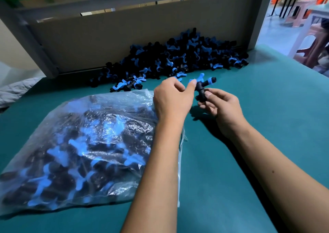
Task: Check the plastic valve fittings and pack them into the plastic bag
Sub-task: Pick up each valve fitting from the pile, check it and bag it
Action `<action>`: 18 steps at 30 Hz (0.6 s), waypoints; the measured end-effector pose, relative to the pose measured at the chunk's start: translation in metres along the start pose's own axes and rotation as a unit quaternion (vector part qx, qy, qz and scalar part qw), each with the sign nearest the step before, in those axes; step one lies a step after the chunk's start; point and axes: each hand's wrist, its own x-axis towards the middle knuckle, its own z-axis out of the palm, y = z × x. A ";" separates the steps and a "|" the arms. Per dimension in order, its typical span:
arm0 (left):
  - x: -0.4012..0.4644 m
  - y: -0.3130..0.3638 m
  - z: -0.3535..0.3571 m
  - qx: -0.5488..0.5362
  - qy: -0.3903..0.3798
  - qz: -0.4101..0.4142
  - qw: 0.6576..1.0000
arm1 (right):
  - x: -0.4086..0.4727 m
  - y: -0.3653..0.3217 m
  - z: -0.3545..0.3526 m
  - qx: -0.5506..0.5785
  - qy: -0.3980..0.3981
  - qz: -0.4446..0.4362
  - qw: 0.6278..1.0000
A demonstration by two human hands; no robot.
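Between my hands is one black valve fitting (202,88) with a blue handle. My right hand (219,106) grips its black body from below. My left hand (171,97) pinches the blue handle with thumb and forefinger. A clear plastic bag (80,152) lies on the table to the left, under my left forearm, with many black and blue fittings inside. A large pile of loose fittings (174,60) sits behind my hands against the back panel.
The green table top (249,143) stretches to the right and front. A grey framed cardboard panel (106,36) stands upright behind the pile. Plastic stools (311,42) stand beyond the table's right edge. A grey cloth (16,90) lies at far left.
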 end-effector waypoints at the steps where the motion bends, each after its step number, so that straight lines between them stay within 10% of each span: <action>1: 0.000 0.000 -0.004 0.106 0.054 0.035 0.992 | 0.000 -0.004 -0.002 0.066 0.008 0.037 0.997; 6: 0.003 -0.019 -0.008 0.324 0.010 -0.003 0.946 | 0.001 -0.013 -0.010 0.259 0.051 0.105 0.959; 18: 0.003 -0.025 -0.015 0.240 -0.087 -0.057 0.965 | 0.001 -0.010 -0.007 0.161 0.023 0.083 0.983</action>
